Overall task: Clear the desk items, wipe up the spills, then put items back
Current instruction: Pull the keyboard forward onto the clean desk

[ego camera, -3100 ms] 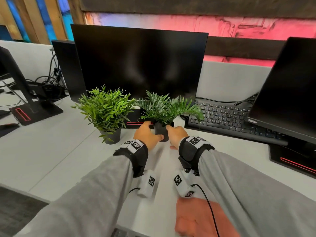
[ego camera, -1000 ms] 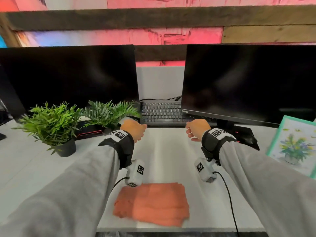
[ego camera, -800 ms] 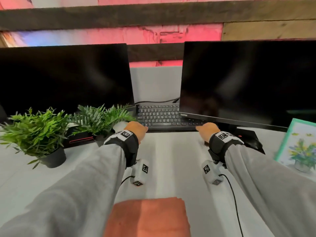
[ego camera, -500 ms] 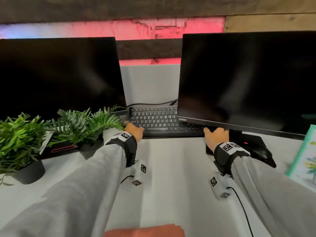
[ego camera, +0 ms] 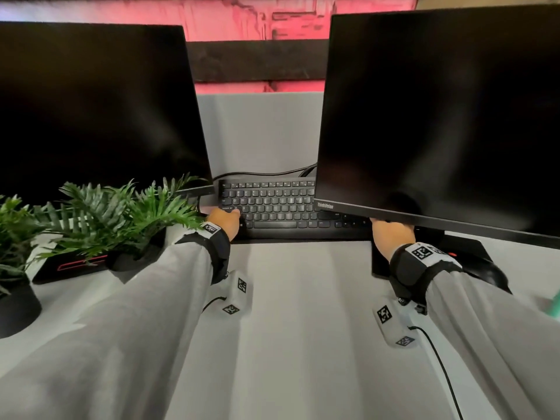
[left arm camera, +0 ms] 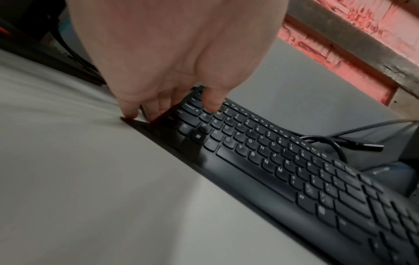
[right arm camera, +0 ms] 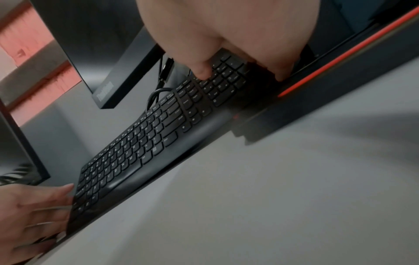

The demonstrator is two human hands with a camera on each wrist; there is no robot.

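At opposite keyboard ends, left hand and right hand pinch

A grey partition stands behind the desk, with a red-lit wall and dark beam above.

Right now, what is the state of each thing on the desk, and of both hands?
Keyboard: flat on the desk, right end under the right monitor.
Left hand: grips the keyboard's left end, thumb on the keys.
Right hand: grips the keyboard's right end.
Left monitor: screen dark.
Right monitor: screen dark.
Two potted plants: upright, left of the keyboard.
Mouse: lies on the right monitor's base.
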